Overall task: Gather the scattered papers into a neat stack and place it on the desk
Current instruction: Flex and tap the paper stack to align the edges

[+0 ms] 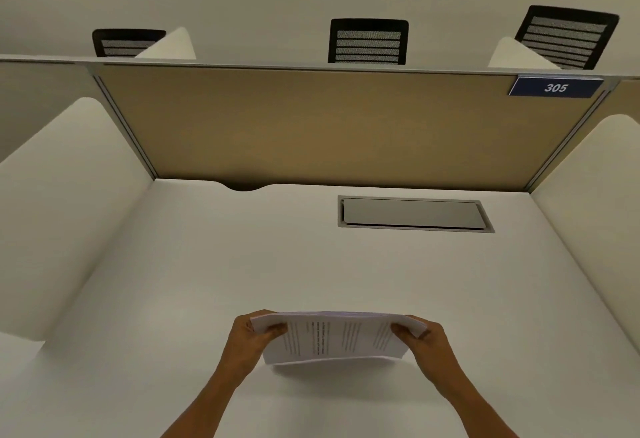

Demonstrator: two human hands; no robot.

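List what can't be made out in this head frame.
- Printed text on the white paper stack: too small and blurred in the head view.
- Fingers of the left hand and right hand: hidden behind the sheets; only thumbs show in each grip.
- Whether the stack's lower edge touches the white desk: unclear.
- Black mesh chairs: lower parts hidden by the tan partition.

Stack of papers (337, 337): white sheets w/ printed text lines, gathered into one bundle, edges roughly aligned but slightly fanned at the left & right ends. Held above the white desk (242, 264), near its front-centre, bowed a little so the middle arches. Left hand (249, 340) grips the left end, right hand (424, 340) grips the right end, thumbs on the top sheet. Text lines run crosswise to the viewer. A shadow lies on the desk under the stack.
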